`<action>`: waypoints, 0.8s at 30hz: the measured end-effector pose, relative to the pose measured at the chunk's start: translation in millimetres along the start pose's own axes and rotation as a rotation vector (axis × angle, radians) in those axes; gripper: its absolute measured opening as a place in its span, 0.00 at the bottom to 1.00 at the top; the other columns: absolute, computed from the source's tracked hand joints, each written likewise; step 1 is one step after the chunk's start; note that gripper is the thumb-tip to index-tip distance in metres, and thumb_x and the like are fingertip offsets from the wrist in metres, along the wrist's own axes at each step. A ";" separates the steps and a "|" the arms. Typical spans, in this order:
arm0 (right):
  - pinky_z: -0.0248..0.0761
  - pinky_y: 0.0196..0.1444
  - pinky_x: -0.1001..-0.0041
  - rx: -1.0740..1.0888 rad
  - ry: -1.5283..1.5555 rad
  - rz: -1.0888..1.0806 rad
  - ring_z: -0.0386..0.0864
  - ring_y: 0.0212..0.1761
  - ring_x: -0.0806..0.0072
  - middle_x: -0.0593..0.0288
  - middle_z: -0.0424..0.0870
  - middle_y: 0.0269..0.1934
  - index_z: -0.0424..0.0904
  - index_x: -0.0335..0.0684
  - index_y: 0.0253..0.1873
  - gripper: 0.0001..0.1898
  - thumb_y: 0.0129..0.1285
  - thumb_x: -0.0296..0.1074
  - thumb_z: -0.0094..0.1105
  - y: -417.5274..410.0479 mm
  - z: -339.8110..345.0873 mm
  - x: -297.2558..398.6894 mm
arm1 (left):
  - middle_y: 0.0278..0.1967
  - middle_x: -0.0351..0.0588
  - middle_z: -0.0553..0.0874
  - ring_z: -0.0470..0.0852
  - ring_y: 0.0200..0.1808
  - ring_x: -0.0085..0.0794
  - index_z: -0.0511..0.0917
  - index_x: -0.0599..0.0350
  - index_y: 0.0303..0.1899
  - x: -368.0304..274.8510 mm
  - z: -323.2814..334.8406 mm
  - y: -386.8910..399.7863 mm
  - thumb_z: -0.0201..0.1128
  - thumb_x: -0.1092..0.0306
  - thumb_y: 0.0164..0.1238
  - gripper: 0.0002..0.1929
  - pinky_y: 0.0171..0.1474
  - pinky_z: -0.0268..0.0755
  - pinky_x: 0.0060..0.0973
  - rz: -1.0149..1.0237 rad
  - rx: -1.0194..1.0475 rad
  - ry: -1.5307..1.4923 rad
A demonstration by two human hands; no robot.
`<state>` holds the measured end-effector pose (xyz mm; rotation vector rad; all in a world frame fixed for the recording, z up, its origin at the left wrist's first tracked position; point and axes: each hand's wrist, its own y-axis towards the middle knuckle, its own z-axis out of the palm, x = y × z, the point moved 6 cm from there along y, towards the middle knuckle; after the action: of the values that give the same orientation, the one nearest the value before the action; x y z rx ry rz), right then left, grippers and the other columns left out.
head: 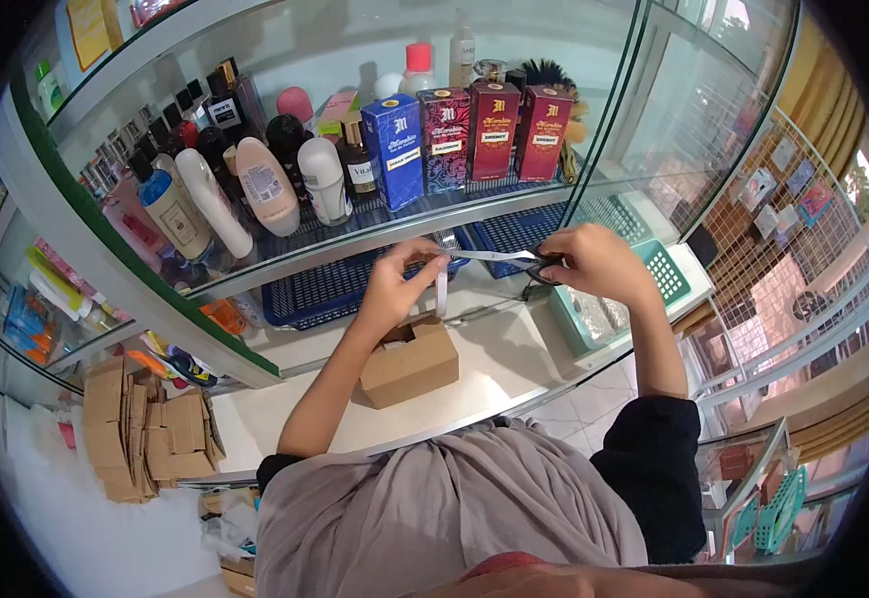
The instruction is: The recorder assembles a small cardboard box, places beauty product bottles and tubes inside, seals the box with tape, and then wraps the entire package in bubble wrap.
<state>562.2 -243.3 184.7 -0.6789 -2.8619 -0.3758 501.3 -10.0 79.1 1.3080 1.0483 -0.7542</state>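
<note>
My left hand [398,284] pinches a narrow pale strip [442,293], which looks like tape, between thumb and fingertips. It hangs down above a small brown cardboard box [413,371] on the white counter. The box has its top flaps partly raised, and its contents are hard to make out. In my right hand [591,258] is a pair of scissors [508,256], held by the black handles. Their metal blades point left, with the tips close to my left fingertips. Whether the blades touch the strip cannot be told.
A glass display shelf [330,243] holds bottles and several perfume boxes [397,161]. Beneath it are a blue plastic basket [300,308] and another blue basket [505,265]. A teal basket [576,329] with clear wrapping stands at right. Flattened cardboard [109,441] leans at left.
</note>
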 end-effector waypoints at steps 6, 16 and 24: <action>0.74 0.40 0.59 -0.072 0.025 0.109 0.82 0.40 0.52 0.51 0.83 0.37 0.78 0.35 0.48 0.16 0.56 0.33 0.69 -21.1 7.4 18.7 | 0.40 0.46 0.88 0.84 0.43 0.26 0.82 0.68 0.44 -4.9 -7.3 0.9 0.66 0.72 0.70 0.08 0.51 0.76 0.25 0.109 -0.021 0.080; 0.73 0.45 0.54 0.054 0.217 0.486 0.82 0.44 0.46 0.45 0.84 0.38 0.81 0.33 0.45 0.13 0.59 0.34 0.68 -76.1 94.7 11.7 | 0.39 0.46 0.88 0.85 0.44 0.27 0.84 0.67 0.42 -38.0 -20.0 -4.6 0.65 0.71 0.72 0.07 0.56 0.73 0.25 -0.015 -0.107 0.140; 0.73 0.45 0.54 -0.219 0.257 0.714 0.82 0.44 0.45 0.43 0.84 0.42 0.78 0.32 0.44 0.14 0.56 0.30 0.70 -52.8 177.8 3.1 | 0.41 0.46 0.84 0.82 0.46 0.26 0.80 0.66 0.43 -40.8 -26.9 -39.5 0.65 0.78 0.70 0.04 0.56 0.72 0.24 0.099 -0.112 0.296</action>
<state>515.3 -237.3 5.3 -1.4884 -2.1655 -0.5999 445.2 5.9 102.6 1.3903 1.2321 -0.4290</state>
